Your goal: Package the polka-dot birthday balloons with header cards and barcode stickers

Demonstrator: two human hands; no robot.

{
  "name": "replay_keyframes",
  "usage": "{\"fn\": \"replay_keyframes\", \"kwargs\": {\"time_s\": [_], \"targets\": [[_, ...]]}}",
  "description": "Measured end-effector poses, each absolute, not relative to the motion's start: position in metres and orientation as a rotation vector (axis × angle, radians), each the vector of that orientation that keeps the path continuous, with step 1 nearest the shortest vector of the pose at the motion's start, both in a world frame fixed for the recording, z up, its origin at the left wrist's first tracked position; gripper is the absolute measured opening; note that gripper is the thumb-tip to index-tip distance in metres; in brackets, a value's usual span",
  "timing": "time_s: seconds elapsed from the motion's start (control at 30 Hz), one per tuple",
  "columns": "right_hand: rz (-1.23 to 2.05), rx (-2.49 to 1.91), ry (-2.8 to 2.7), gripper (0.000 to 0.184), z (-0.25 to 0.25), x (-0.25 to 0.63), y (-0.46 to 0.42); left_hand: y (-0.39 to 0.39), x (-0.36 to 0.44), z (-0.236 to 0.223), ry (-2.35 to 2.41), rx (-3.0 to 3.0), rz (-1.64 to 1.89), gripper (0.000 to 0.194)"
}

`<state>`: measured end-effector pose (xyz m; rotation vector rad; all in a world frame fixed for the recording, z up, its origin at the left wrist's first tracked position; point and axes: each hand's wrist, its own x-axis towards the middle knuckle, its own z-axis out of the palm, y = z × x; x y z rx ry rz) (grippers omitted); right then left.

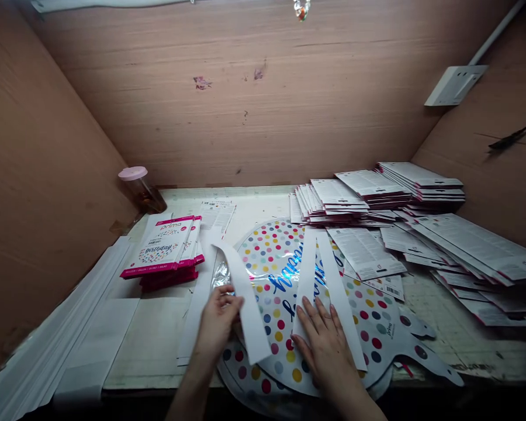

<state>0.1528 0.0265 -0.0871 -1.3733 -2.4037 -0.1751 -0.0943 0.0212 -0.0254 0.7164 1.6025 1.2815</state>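
Note:
Flat polka-dot foil balloons (283,365) with blue "happy" lettering lie spread at the front of the table. My left hand (219,318) pinches the edge of a curved white paper strip (248,310), lifted partly off the balloons. Spread flat, my right hand (326,342) presses on a second white strip (307,257) lying over the lettering. Just right of it, another white strip (344,304) slants across the balloons. The balloons' tails (421,351) reach out to the right. Under and beside my left hand, more white paper shows.
Pink-and-white "prima" packets (162,245) are stacked at the left. Long white paper strips (83,327) lie along the left wall. A jar with a pink lid (142,190) stands behind. Piles of printed packets (421,181) fill the right. A switch box (456,86) is on the right wall.

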Motion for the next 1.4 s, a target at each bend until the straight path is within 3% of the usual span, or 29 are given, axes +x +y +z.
{"fn": "replay_keyframes", "kwargs": {"time_s": [0.17,0.3,0.43,0.5,0.57,0.7,0.93,1.17,1.4], "targets": [[-0.189,-1.303,-2.451,0.044,-0.087,0.163,0.023,0.037,-0.028,-0.041,1.545,1.041,1.072,0.050],[-0.157,-1.314,-2.474,0.050,-0.089,0.172,0.019,0.035,-0.020,-0.034,1.755,1.273,0.949,0.054],[-0.133,-1.341,-2.401,0.053,-0.086,0.173,0.014,0.026,-0.066,-0.019,2.356,1.478,0.784,0.058],[-0.122,-1.337,-2.336,0.052,-0.084,0.173,0.012,0.021,-0.106,-0.018,2.759,1.300,0.576,0.069],[-0.106,-1.297,-2.283,0.048,-0.082,0.175,0.012,0.015,-0.145,-0.022,2.837,1.116,0.451,0.073],[-0.060,-1.183,-2.281,0.046,-0.077,0.168,0.017,0.005,-0.188,-0.031,2.546,0.986,0.648,0.043],[-0.101,-0.965,-2.407,0.040,-0.065,0.127,0.019,0.004,-0.188,-0.029,2.666,1.087,0.512,0.045],[-0.200,-1.264,-2.394,0.058,-0.093,0.123,0.029,-0.003,-0.197,-0.027,2.514,0.981,0.835,0.033],[0.065,-1.250,-2.285,0.054,-0.076,0.123,0.028,-0.009,-0.187,-0.012,2.565,1.026,0.926,0.023]]}}
